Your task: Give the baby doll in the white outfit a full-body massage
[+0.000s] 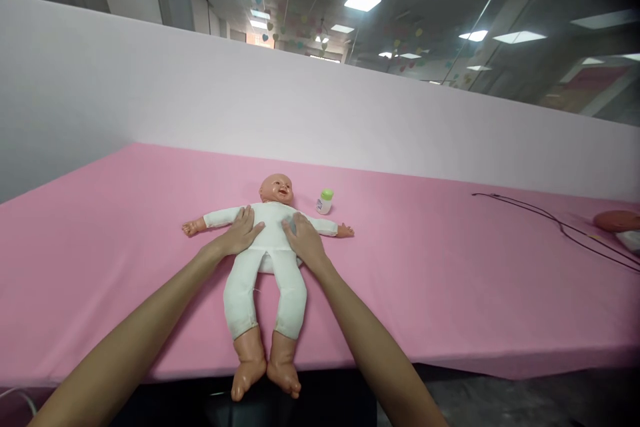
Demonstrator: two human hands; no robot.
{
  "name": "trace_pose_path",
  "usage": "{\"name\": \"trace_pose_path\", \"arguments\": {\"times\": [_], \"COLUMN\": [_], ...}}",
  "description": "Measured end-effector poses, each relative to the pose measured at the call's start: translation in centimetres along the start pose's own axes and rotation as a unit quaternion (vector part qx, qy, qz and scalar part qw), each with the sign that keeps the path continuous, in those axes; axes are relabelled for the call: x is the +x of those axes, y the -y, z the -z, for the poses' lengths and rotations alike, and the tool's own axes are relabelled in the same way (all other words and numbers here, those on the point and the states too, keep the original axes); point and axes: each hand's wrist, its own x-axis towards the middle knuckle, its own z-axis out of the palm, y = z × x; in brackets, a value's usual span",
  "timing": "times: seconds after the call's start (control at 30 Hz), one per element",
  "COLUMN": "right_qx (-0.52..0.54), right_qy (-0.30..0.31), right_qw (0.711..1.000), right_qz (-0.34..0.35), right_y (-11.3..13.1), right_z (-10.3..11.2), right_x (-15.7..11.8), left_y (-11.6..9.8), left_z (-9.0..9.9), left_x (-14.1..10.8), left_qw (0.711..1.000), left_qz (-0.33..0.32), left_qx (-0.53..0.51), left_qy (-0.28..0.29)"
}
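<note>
A baby doll [273, 233] with a white cloth body lies on its back, its arms spread and its feet hanging over the near table edge. My left hand [243, 232] rests flat on one side of its torso, fingers stretched and thumb out. On the other side, my right hand [306, 240] lies against the torso with the thumb apart from the fingers. A small greyish patch shows by the right thumb; I cannot make out what it is. Beyond the doll's arm on the right stands a small white bottle [324, 205] with a green lid.
The pink-covered table [425, 267] runs up to a low white wall [320, 113] with glass above. Thin dark cords [550, 217] lie at the right, near a partly cut-off brown object [615, 220]. A dark surface [340, 400] is below the near edge.
</note>
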Motion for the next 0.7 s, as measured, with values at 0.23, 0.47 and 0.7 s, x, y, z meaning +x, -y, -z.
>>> {"name": "trace_pose_path", "arguments": {"times": [0.23, 0.47, 0.7], "right_qx": [0.099, 0.124, 0.062], "right_qy": [0.067, 0.116, 0.016], "right_qw": [0.975, 0.967, 0.998], "right_qz": [0.190, 0.191, 0.029], "right_y": [0.9, 0.2, -0.6], "right_z": [1.4, 0.3, -0.7], "right_x": [-0.6, 0.1, 0.4], "left_y": [-0.8, -2.5, -0.4], "left_z": [2.0, 0.9, -0.1], "left_x": [-1.9, -1.6, 0.1], "left_qw": [0.982, 0.987, 0.996], "left_qz": [-0.182, -0.161, -0.048], "left_qx": [0.018, -0.019, -0.008], "left_qy": [0.035, 0.014, -0.072]}}
